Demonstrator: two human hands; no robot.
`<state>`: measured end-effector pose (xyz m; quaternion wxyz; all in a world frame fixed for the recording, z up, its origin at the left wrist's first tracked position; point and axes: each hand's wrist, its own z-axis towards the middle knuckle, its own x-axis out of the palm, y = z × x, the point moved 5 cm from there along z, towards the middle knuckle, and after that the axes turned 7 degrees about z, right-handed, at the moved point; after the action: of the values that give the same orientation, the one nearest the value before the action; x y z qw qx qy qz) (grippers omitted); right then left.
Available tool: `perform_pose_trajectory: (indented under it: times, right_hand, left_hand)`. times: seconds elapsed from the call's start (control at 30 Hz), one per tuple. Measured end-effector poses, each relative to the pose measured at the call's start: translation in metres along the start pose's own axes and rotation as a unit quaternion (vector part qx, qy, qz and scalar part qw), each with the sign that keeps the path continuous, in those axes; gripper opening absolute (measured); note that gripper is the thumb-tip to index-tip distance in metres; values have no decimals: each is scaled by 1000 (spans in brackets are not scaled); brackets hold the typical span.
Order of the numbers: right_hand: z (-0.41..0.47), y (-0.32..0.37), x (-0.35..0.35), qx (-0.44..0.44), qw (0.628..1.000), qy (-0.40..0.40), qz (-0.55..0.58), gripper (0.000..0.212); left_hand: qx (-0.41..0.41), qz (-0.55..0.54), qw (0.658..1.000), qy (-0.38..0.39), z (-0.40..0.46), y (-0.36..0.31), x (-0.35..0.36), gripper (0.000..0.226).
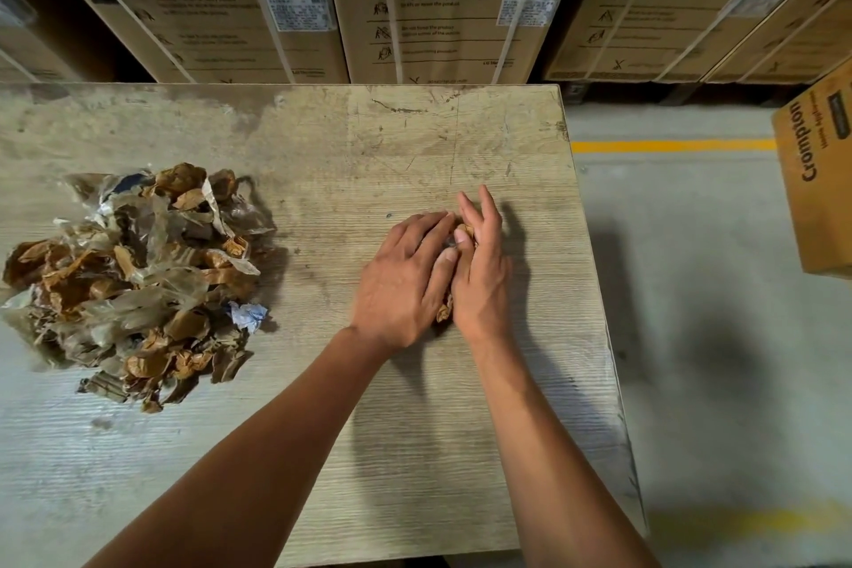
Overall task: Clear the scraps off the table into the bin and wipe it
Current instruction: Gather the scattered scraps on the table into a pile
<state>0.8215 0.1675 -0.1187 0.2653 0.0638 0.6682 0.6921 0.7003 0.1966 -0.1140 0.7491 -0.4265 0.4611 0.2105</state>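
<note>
A small clump of brown paper scraps lies on the right part of the worn wooden table. My left hand lies flat against its left side, while my right hand stands on edge against its right side. Fingers of both hands are fairly straight, and the clump is pressed between the palms, mostly hidden. A large pile of brown paper and clear plastic scraps sits on the table's left part, well apart from my hands. No bin and no cloth are in view.
Tall strapped cardboard cartons stand close behind the table's far edge. A Crompton carton stands on the grey floor to the right, past a yellow floor line. The table's right edge is just beyond my right hand.
</note>
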Motion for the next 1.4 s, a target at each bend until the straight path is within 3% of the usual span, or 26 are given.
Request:
perform_pose_trajectory:
  times: [0.17,0.27,0.3,0.4,0.43,0.57,0.8,0.93,1.23,1.4]
  right_hand:
    - [-2,3,0,38,997,-5,62,55]
    - [-2,17,6,55,993,17,102,87]
    - [-2,20,10,66,989,29,131,87]
    - [0,27,19,107,960,52,252,53]
    - [1,28,18,118,943,49,306,51]
    - [4,19,7,156,894,-29,420,70]
    - [5,11,-10,121,913,-109,374,65]
    - [2,3,-20,99,915,-86,382,73]
    - [-27,-12,-25,97,943,-112,298,64]
    - [-32,-6,-25,98,948,-133,270,57]
  left_hand:
    - [-55,26,998,-25,5,-5,8,49]
    - [-90,24,995,-30,6,-7,10,51]
    - [-102,18,994,-28,7,-8,10,53]
    - [-140,-7,989,-34,8,-11,8,60]
    - [-147,-9,988,-39,8,-12,7,61]
    - [-90,56,994,-39,11,-19,10,53]
    - [-6,81,994,-72,15,-19,21,38]
    - [9,95,995,-40,19,-20,20,47]
    - [75,158,983,-61,38,-34,17,27]
    - [65,125,990,-18,58,-34,12,27]
